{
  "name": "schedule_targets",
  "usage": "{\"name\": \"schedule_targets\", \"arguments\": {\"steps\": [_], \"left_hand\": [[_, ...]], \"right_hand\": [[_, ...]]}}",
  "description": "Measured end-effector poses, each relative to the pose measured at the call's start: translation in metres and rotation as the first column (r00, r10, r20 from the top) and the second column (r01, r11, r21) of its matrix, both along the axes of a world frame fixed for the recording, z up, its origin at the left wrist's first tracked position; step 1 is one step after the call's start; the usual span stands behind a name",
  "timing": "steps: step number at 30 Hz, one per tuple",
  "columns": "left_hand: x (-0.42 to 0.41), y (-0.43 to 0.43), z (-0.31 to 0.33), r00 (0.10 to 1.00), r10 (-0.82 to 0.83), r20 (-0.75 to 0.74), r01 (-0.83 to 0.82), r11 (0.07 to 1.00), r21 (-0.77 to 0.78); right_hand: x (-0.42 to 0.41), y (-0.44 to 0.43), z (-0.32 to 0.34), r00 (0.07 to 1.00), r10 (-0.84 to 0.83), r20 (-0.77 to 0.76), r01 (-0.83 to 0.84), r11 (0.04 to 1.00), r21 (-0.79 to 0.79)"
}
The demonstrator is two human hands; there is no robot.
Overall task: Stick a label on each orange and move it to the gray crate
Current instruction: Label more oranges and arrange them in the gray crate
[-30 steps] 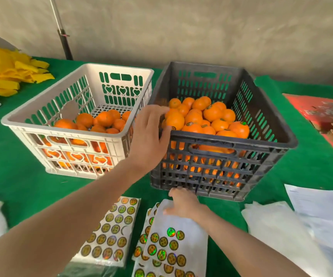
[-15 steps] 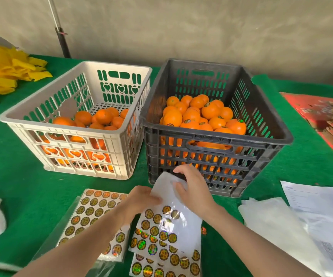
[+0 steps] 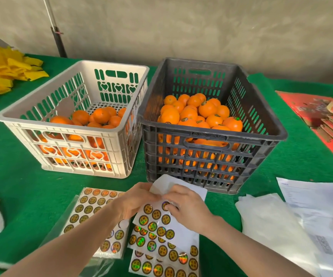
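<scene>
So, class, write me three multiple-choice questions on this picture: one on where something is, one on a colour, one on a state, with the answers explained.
1. Seen from the person, the gray crate stands
A. right of the white crate
B. left of it
C. stacked on it

2. The table cloth is
A. red
B. blue
C. green

3. The top oranges in the gray crate are
A. peeled
B. whole, several labelled
C. cut in half

Answers:
1 A: the crates sit side by side, with the gray one on the right.
2 C: green cloth shows all round the crates.
3 B: small round labels sit on several whole oranges.
</scene>
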State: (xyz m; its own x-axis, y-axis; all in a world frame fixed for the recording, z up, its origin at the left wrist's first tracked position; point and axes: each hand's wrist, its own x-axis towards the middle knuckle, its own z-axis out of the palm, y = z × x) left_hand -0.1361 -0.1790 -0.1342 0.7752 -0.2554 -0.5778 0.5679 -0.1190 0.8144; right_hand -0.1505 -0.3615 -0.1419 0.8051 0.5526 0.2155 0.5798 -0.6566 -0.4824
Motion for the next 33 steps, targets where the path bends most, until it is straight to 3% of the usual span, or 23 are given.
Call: {"name": "schedule_targets", "arguments": {"steps": [5, 10, 13, 14, 16, 18, 21, 25, 29, 31, 33], "left_hand": [[0.003, -0.002, 0.000, 0.998, -0.056, 0.023, 0.054, 0.995, 0.080], [0.004, -0.002, -0.005, 0.970, -0.196, 0.143, 0.163, 0.963, 0.216], [0.003, -0.004, -0.003, 0.925, -0.328, 0.190, 0.253, 0.907, 0.336], [0.003, -0.004, -0.001, 0.893, -0.374, 0.249, 0.234, 0.861, 0.453], [0.004, 0.003, 0.010, 0.814, -0.375, 0.443, 0.032, 0.791, 0.611], [0.005, 0.018, 0.033, 0.659, -0.291, 0.694, -0.170, 0.841, 0.514], [0.014, 0.050, 0.077, 0.441, -0.132, 0.888, -0.368, 0.876, 0.313], [0.035, 0.105, 0.116, 0.298, 0.059, 0.953, -0.537, 0.835, 0.116], [0.069, 0.166, 0.129, 0.304, 0.307, 0.902, -0.668, 0.744, -0.028], [0.085, 0.191, 0.127, 0.344, 0.312, 0.886, -0.711, 0.703, 0.028], [0.098, 0.212, 0.123, 0.424, 0.193, 0.885, -0.714, 0.672, 0.196]], "right_hand": [[-0.001, -0.003, 0.004, 0.998, 0.054, -0.034, -0.054, 0.999, 0.001], [0.003, -0.001, 0.015, 0.980, -0.074, -0.183, 0.126, 0.947, 0.296], [0.007, 0.003, 0.027, 0.965, -0.134, -0.226, 0.215, 0.896, 0.388], [0.008, 0.007, 0.032, 0.969, -0.133, -0.208, 0.210, 0.887, 0.412], [0.008, 0.017, 0.047, 0.986, -0.112, -0.127, 0.159, 0.869, 0.469], [0.010, 0.030, 0.069, 0.996, -0.083, 0.033, 0.054, 0.852, 0.521], [0.018, 0.057, 0.109, 0.953, -0.027, 0.303, -0.149, 0.827, 0.542], [0.053, 0.098, 0.158, 0.871, 0.029, 0.490, -0.269, 0.863, 0.428], [0.109, 0.143, 0.191, 0.945, 0.115, 0.308, -0.167, 0.974, 0.149], [0.138, 0.163, 0.193, 0.961, 0.167, 0.221, -0.160, 0.986, -0.048], [0.160, 0.180, 0.185, 0.964, 0.193, 0.185, -0.156, 0.968, -0.197]]}}
